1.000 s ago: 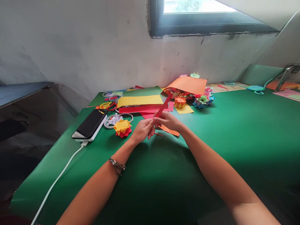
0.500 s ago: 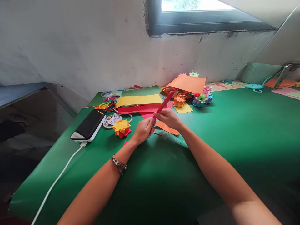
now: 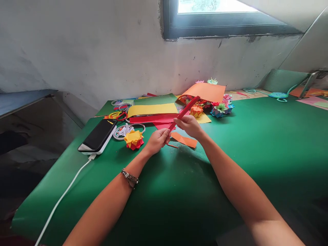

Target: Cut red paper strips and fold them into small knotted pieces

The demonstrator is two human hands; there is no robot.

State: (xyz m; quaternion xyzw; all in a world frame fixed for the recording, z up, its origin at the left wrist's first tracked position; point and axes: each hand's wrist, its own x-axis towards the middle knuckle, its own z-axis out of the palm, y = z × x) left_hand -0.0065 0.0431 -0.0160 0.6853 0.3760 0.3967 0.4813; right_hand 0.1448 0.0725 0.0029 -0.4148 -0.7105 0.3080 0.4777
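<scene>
Compared with half a second ago, the right hand point(image 3: 189, 125) has moved away from the left hand point(image 3: 155, 141), up and to the right, and more of the narrow red paper strip point(image 3: 189, 106) shows between and beyond them. The left hand has hardly shifted.

The strip lies in both grips, above the green tabletop point(image 3: 243, 150). Its long axis slants from the left hand, away from the person and to the right. The left hand is nearer the close end, thumb pressed down over curled fingers, closed on the paper. The right hand pinches it about midway, thumb and fingers together; the far end points freely past that pinch, in front of the orange paper sheet point(image 3: 205, 92).

Just beyond the hands are a yellow paper sheet point(image 3: 151, 109) and, to the right of it, an orange paper flower point(image 3: 196, 110). An orange paper scrap point(image 3: 185, 140) lies on the table below the right hand. Left of the left hand sits a yellow-and-red paper flower point(image 3: 134, 139), with a black-screened phone point(image 3: 97, 136) farther left.
</scene>
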